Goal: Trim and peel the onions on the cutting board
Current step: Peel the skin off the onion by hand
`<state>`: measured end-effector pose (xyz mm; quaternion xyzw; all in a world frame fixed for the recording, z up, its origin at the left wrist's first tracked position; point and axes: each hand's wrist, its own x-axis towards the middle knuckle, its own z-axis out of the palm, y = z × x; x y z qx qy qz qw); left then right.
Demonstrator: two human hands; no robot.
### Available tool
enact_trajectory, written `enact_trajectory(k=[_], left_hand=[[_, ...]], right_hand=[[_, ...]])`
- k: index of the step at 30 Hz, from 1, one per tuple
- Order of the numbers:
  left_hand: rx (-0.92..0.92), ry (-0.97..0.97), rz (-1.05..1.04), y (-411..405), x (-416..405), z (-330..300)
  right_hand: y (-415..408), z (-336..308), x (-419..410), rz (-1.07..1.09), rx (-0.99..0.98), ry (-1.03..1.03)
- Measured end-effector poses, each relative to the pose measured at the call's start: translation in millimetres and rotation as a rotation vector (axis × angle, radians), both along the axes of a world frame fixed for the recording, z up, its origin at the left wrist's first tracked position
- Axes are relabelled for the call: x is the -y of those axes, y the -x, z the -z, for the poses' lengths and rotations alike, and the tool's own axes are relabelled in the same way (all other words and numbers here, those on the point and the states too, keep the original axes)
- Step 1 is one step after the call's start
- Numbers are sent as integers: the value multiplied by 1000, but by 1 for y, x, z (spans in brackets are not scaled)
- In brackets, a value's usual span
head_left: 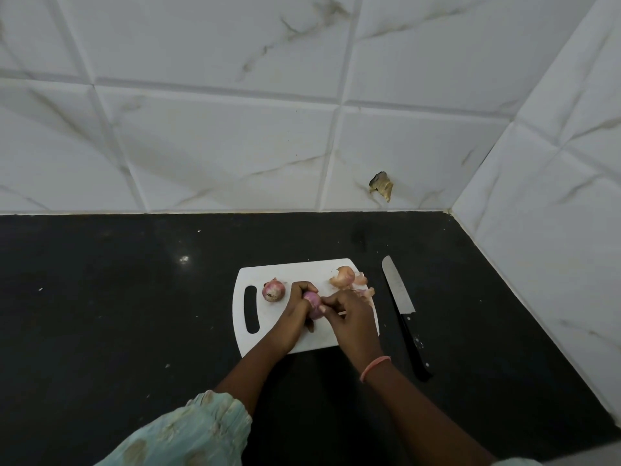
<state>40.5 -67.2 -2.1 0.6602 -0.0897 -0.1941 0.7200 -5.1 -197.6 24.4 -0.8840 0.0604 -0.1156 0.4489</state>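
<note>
Both hands' grip [314, 306] holds one onion [313, 306] over the cutting board [302, 269].

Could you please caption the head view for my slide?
Both hands peel an onion over the cutting board; knife lies beside it.

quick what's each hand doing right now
Left hand: fingers curled round the onion, holding it over the cutting board.
Right hand: fingertips pinching at the same onion, apparently at its skin.
</note>
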Motion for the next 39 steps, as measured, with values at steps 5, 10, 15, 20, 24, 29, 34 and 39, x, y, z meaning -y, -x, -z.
enact_trajectory(k=[5, 10, 15, 20, 24, 29, 34, 39], left_hand=[[39, -4, 21, 2, 0, 1], [55, -29, 44, 2, -2, 2], [52, -21, 51, 2, -2, 4], [42, -14, 54, 0, -3, 1], [-21, 13, 32, 0, -4, -4], [-101, 60, -20, -3, -9, -4], [-259, 167, -74, -7, -10, -8], [-350, 294, -157, -2, 0, -15]], right_hand=[[-4, 4, 4, -39, 12, 90], [-8, 8, 8, -88, 26, 127], [-7, 7, 13, -175, 65, 193], [-13, 3, 11, -192, 31, 239], [-17, 1, 14, -120, -12, 222], [-17, -6, 42, 141, 0, 228], [-10, -18, 64, 242, 83, 271], [3, -14, 75, 267, -162, 340]])
